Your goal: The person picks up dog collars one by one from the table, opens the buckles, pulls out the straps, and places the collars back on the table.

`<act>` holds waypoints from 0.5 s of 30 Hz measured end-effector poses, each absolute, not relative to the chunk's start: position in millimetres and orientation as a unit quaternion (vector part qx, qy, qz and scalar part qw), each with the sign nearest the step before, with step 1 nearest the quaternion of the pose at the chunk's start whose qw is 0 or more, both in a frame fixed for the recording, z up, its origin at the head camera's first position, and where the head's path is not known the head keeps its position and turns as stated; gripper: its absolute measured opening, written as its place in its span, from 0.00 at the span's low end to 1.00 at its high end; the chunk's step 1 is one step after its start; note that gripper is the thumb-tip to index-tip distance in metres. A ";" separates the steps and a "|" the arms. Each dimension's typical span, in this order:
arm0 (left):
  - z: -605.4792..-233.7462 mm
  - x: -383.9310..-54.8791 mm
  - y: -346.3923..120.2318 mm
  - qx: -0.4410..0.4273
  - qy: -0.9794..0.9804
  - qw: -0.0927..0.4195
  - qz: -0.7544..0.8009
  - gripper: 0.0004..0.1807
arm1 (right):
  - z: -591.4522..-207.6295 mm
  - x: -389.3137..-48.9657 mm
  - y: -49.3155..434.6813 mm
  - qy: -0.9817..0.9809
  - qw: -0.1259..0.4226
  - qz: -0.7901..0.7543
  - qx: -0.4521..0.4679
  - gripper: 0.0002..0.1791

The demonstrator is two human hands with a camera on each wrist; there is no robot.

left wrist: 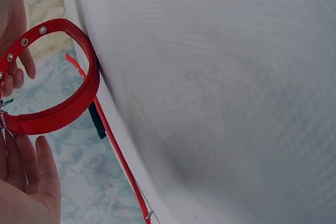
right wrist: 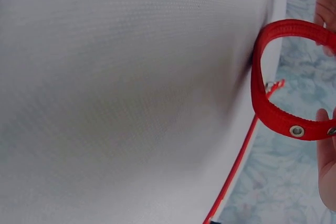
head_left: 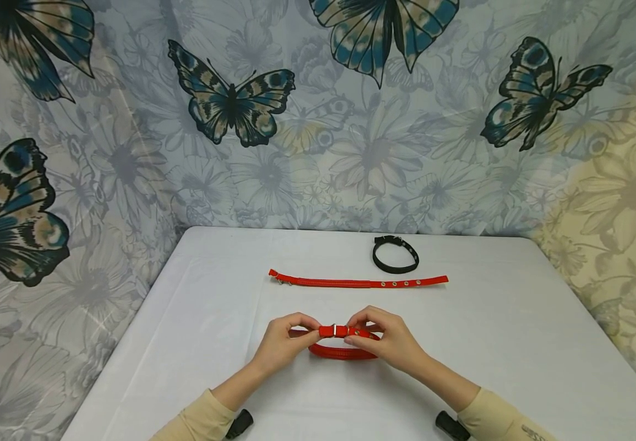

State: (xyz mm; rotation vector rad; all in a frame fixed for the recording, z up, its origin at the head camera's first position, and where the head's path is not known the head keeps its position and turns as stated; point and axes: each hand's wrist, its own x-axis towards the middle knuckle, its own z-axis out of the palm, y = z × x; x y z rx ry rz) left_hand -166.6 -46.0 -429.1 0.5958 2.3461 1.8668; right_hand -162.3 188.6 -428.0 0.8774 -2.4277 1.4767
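Observation:
A red collar (head_left: 344,353) is bent into a loop between the two hands, low over the white table. My left hand (head_left: 281,343) pinches it at the metal buckle (head_left: 334,331) end, thumb and forefinger meeting on the band. On the other side, my right hand (head_left: 392,340) grips the strap end with metal eyelets, close beside the buckle. The left wrist view shows the round loop (left wrist: 63,121) and its row of eyelets (left wrist: 24,42). One eyelet (right wrist: 296,130) stands out in the right wrist view, where fingers hide the strap's tip.
Beyond the hands a second red collar (head_left: 329,283) lies stretched out flat on the table (head_left: 213,294). Behind it, a black collar (head_left: 395,270) is fastened in a ring. A wall covering with butterflies (head_left: 232,104) rises at the table's far edge.

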 end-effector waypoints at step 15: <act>-431.3 -167.3 -46.4 0.190 0.766 0.044 0.612 0.03 | -430.0 -161.1 192.2 -0.807 0.082 0.492 0.317 0.12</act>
